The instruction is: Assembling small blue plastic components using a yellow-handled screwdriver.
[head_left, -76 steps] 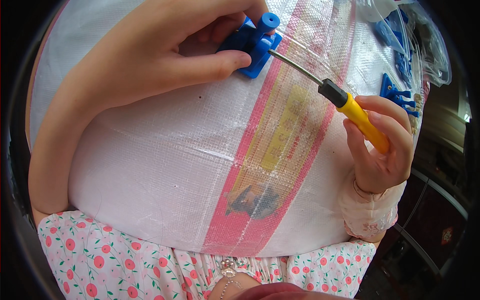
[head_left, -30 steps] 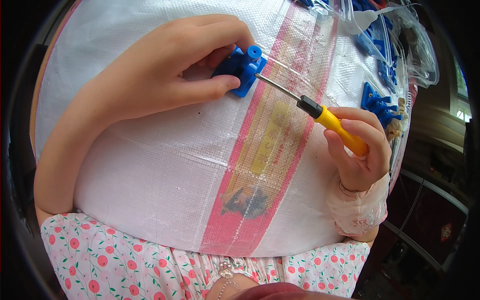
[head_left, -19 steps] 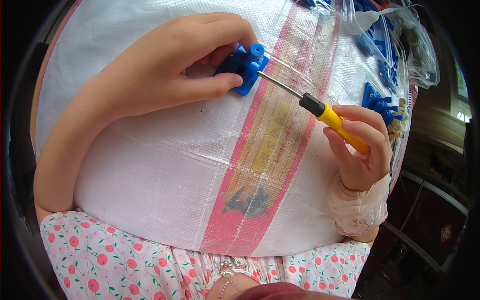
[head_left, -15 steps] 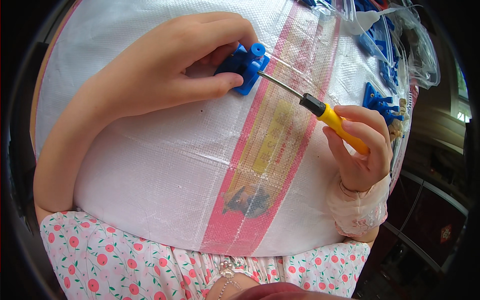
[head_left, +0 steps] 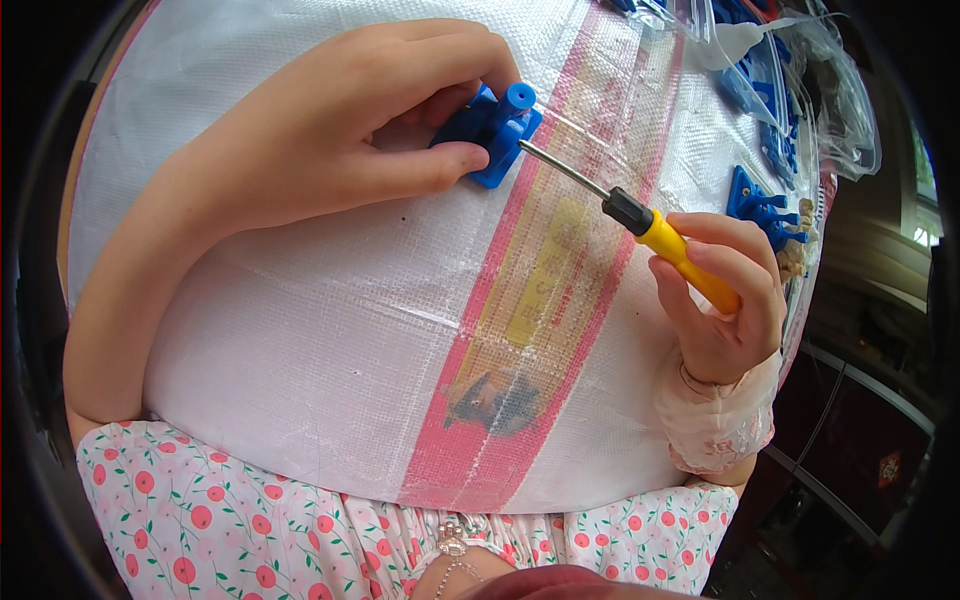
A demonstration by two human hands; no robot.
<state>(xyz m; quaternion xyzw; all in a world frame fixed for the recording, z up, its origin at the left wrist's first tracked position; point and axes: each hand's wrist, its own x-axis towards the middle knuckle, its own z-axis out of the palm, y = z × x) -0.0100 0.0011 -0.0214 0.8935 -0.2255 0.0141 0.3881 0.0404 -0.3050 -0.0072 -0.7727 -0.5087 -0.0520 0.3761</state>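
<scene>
- Worktop (head_left: 75, 215): its brownish rim shows at far left; a white woven sheet (head_left: 290, 350) covers it.
- Dress (head_left: 200, 515): white with pink-red dots and green stems, along the lower edge.
- Left hand (head_left: 370, 130): reaches in over the sheet, back of the hand up, its grip closed around the blue part, thumb on the near side, fingers curled behind.
- Blue part (head_left: 497, 135): upper middle, at the left edge of the sheet's pink-edged stripe (head_left: 450, 465); a flat base with a round, hollow-ended post.
- Screwdriver (head_left: 630, 214): slants across the stripe, metal shaft up-left, black collar, yellow handle. Its tip meets the blue part's right side; whether it sits in a hole, I cannot tell.
- Right hand (head_left: 730, 290): its grip is closed on the yellow handle, thumb and fingers on opposite sides; a pale cuff (head_left: 718, 425) wraps the wrist.
- Blue pieces (head_left: 762, 208): beyond the right hand, beside some beige bits (head_left: 792, 258).
- Clear bags (head_left: 842, 115): top right, with more blue parts and a white nozzle (head_left: 735, 45) just beside them.
</scene>
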